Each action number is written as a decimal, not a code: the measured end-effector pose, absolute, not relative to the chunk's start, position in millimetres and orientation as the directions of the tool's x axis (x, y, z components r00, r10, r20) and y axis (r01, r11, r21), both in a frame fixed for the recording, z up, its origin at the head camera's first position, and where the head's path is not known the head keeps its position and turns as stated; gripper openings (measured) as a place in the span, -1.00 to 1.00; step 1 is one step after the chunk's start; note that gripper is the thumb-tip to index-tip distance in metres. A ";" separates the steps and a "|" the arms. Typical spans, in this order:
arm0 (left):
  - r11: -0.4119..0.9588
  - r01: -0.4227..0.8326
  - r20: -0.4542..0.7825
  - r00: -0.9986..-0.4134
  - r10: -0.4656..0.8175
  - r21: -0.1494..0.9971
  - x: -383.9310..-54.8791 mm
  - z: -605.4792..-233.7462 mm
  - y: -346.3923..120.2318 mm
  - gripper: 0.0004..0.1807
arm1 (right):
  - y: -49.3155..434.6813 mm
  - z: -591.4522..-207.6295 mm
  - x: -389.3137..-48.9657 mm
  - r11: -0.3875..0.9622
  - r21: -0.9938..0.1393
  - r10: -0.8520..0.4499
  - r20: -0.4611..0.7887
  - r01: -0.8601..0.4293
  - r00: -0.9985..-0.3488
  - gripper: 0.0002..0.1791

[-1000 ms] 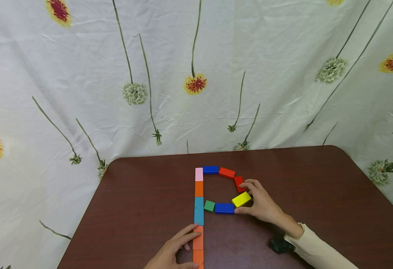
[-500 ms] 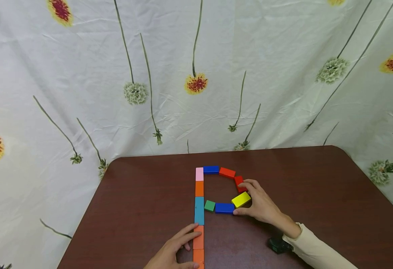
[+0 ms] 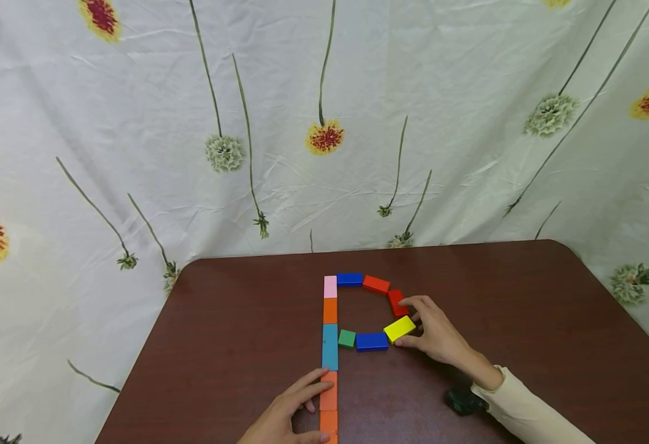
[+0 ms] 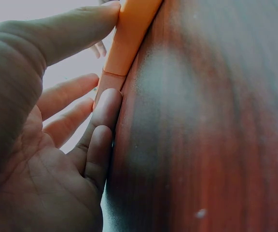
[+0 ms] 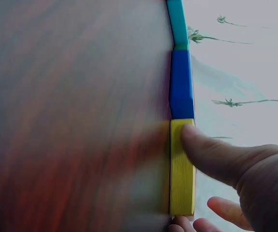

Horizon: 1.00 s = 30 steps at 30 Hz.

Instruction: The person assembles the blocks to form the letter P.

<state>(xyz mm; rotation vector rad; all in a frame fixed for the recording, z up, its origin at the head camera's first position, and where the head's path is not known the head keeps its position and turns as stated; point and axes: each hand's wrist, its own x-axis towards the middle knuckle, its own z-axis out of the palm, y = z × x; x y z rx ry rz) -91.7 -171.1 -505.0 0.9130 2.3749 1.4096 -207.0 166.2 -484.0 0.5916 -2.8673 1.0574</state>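
Note:
Coloured wooden blocks lie end to end in a P-like outline. The right hand holds the yellow block, its thumb against the near side and other fingers at the far end. Its index fingertip is by the upright red block. The left hand rests straight fingers and thumb along the left side of the light orange blocks; in the left wrist view these orange blocks show at the thumb tip. Beside the yellow block are the blue block and green block.
The column continues up through a teal block, an orange block and a pink block. Another blue block and a red block form the top. The brown table ends at a flowered cloth.
The right thumb has slid from the lower blue block's right corner up and right to the yellow block's near side. The left hand stays in place.

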 end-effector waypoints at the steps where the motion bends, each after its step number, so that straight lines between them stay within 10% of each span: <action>1: 0.340 0.406 0.124 -0.776 0.618 0.849 -91.5 -505.3 -171.0 -0.27 | 167.3 -483.7 -207.3 0.697 -0.619 -0.342 0.156 -0.362 -0.927 -0.27; 25: 0.311 0.416 0.141 -0.762 0.633 0.854 -91.2 -505.8 -175.5 -0.30 | 181.5 -480.7 -207.1 0.651 -0.630 -0.343 0.253 -0.423 -0.905 -0.39; 30: 0.423 0.317 0.042 -0.838 0.544 0.849 -93.1 -488.2 -185.2 -0.40 | 193.8 -479.6 -211.5 0.683 -0.571 -0.328 0.317 -0.455 -0.890 -0.55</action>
